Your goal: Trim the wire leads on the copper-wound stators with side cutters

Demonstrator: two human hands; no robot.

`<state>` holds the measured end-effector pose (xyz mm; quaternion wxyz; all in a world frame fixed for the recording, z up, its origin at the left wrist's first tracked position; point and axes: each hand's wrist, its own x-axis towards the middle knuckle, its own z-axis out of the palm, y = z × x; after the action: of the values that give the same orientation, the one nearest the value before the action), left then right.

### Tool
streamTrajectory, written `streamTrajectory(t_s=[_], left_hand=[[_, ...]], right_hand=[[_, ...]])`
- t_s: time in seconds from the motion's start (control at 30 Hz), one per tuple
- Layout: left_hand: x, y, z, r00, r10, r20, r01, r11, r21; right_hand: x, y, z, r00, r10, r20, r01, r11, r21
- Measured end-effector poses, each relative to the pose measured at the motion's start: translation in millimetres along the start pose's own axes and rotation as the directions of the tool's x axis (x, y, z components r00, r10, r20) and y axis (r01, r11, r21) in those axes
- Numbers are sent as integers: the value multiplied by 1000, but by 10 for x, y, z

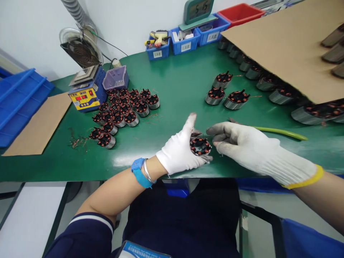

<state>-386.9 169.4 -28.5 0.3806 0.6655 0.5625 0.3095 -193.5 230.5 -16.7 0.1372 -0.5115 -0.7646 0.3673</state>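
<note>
A motor stator [206, 151] with copper windings sits in the grasp of my left hand [178, 148], which wears a white glove. The thumb points up and away while the fingers run along the stator's near side. Just to the right hovers my right hand [242, 143], gloved too, its fingers loosely bent and apart with nothing visible in them. Partly hidden beneath this hand lies a tool with a green handle [282, 132]; its kind cannot be made out. Beyond the hands stand three stators [236, 100] in a small group.
Several stators [130, 118] cluster on the left of the green table [177, 86], with wire scraps [79, 142] nearby. Behind them are a yellow-and-blue device [86, 96] and a purple bin [116, 78]. Cardboard [285, 43] covers more stators at right. Blue bins [158, 52] line the back.
</note>
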Motion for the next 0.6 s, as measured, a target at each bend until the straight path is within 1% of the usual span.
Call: streamTrajectory(t_s=[0.07, 0.1, 0.13, 0.17, 0.23, 0.27, 0.33, 0.4, 0.47, 0.5, 0.53, 0.57, 0.6], left_hand=[[8, -20, 11, 1000, 15, 10, -14, 1000, -14], [12, -31, 18, 1000, 21, 9, -20, 1000, -23], [14, -44, 24, 1000, 28, 2, -28, 999, -33], [17, -55, 29, 999, 38, -4, -38, 998, -44], [19, -72, 34, 998, 61, 3, -60, 996, -65], [20, -74, 33, 997, 73, 17, -72, 995, -71], [20, -62, 27, 994, 95, 53, -92, 994, -64], [19, -33, 21, 991, 108, 75, -106, 994, -28], [15, -2, 18, 991, 106, 80, -108, 994, 20], [12, 8, 17, 991, 104, 80, -107, 993, 41], [9, 13, 14, 992, 101, 77, -105, 993, 57], [6, 11, 9, 993, 98, 72, -103, 992, 70], [3, 2, 0, 993, 96, 63, -101, 992, 78]], right_hand=[[7, 4, -41, 992, 85, -95, -101, 979, -175], [5, -5, -57, 986, 91, -141, -120, 971, -209], [-2, -22, -67, 986, 73, -147, -101, 975, -197], [-11, -45, -72, 992, 33, -123, -51, 987, -149], [-27, -91, -70, 998, -62, -20, 61, 998, -35], [-30, -106, -69, 996, -83, 24, 83, 997, -3], [-20, -98, -77, 997, -55, 50, 56, 998, -25], [1, -49, -110, 1000, 8, 28, -4, 992, -129], [6, 2, -169, 997, 61, 52, -43, 954, -296], [-5, 14, -204, 992, 90, 83, -49, 915, -401], [-28, 12, -240, 989, 125, 79, -67, 857, -511], [-63, -5, -273, 988, 151, 33, -101, 793, -601], [-109, -36, -301, 987, 154, -41, -143, 744, -653]])
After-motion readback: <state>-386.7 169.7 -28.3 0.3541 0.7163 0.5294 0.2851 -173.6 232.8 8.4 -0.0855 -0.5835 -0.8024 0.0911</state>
